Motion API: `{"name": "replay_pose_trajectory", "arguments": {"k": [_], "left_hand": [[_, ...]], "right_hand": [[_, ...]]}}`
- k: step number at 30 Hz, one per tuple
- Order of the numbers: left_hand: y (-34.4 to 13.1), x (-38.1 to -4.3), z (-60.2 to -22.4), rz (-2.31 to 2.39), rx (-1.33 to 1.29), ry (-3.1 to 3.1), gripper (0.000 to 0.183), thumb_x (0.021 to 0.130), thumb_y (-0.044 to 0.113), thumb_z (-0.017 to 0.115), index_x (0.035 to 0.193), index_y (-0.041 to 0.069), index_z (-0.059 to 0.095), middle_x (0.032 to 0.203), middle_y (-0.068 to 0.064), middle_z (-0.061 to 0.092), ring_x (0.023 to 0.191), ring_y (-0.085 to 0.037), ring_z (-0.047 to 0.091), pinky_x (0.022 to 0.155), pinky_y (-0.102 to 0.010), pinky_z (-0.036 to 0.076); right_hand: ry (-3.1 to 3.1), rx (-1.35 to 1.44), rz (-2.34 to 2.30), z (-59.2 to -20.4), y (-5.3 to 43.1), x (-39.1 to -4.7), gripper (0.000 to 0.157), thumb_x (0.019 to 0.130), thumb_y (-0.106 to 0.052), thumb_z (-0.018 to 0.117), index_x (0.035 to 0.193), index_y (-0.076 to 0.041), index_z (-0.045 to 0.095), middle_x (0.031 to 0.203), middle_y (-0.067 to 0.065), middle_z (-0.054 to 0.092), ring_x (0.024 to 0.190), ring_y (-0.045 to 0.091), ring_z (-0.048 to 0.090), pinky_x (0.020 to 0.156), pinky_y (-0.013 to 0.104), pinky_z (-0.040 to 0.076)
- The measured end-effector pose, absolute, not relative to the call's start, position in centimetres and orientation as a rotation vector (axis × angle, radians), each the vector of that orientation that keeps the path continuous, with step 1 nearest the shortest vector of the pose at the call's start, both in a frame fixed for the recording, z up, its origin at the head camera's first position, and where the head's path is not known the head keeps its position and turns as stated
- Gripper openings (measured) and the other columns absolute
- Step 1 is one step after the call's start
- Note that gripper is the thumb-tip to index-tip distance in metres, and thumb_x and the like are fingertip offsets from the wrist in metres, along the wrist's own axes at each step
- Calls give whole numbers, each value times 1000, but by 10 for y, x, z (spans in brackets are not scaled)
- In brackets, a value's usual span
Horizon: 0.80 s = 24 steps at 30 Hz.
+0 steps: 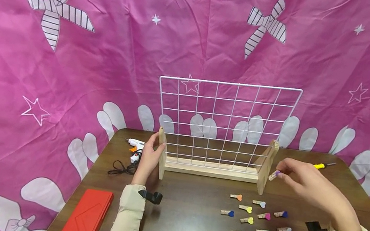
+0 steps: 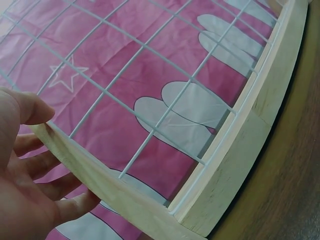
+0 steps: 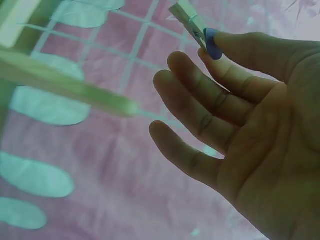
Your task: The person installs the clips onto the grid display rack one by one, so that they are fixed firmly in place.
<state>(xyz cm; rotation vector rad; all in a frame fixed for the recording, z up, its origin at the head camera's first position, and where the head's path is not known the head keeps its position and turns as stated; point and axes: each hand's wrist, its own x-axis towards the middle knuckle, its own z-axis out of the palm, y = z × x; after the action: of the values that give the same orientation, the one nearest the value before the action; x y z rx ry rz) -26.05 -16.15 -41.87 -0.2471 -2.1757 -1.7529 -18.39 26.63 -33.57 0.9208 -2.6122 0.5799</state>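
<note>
A white wire grid (image 1: 212, 115) stands upright in a wooden stand (image 1: 210, 172). My left hand (image 1: 149, 159) grips the stand's left side post (image 2: 112, 190), thumb over the near face and fingers behind it. Beside the right post, my right hand (image 1: 311, 185) pinches a small wooden clothespin (image 3: 188, 18) between thumb and index finger. A purple heart (image 3: 213, 44) decorates the pinched end, and the wooden tip points away from the hand. The other fingers of that hand are spread and lightly bent in the right wrist view.
Several heart-topped clothespins (image 1: 264, 216) lie in front of the stand, to the right. A glue gun (image 1: 136, 143) with a black cord is left of the left hand. A red box (image 1: 85, 215) lies front left, a yellow-handled tool (image 1: 319, 166) back right. Pink cloth (image 1: 124, 60) hangs behind.
</note>
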Motion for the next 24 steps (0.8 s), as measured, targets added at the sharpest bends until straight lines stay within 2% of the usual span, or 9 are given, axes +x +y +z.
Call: {"name": "replay_pose_trajectory", "arguments": {"k": [8, 12, 18, 24], "left_hand": [[-162, -262, -417, -1742, -247, -2184, 43, 90, 1, 52, 132, -3, 43, 120, -25, 53, 109, -36, 51, 88, -49, 46], [-162, -261, -416, -1737, -231, -2192, 43, 90, 1, 52, 133, -3, 42, 120, -26, 53, 108, -36, 50, 87, -49, 46], [-161, -255, -416, -1719, -206, -2208, 43, 90, 1, 53, 132, -4, 43, 119, -26, 53, 107, -37, 51, 88, -50, 45], [-166, -269, -438, -1702, -183, -2207, 44, 90, 8, 55, 133, 4, 45, 119, -20, 55, 109, -33, 51, 87, -48, 46]], "right_hand": [[-2486, 1053, 424, -288, 232, -197, 20, 81, 0, 63, 89, -17, 57, 77, -16, 54, 68, 1, 50, 59, 25, 44], [-2472, 1088, 389, -267, 213, -203, 17, 83, -1, 61, 89, -16, 56, 74, -14, 52, 64, 2, 45, 57, 24, 41], [-2474, 1107, 316, -228, 183, -210, 12, 86, -2, 58, 89, -14, 56, 77, -11, 53, 65, 4, 48, 59, 26, 43], [-2447, 1114, 229, -189, 152, -222, 10, 87, -3, 54, 89, -12, 56, 83, -6, 55, 70, 10, 52, 63, 32, 44]]}}
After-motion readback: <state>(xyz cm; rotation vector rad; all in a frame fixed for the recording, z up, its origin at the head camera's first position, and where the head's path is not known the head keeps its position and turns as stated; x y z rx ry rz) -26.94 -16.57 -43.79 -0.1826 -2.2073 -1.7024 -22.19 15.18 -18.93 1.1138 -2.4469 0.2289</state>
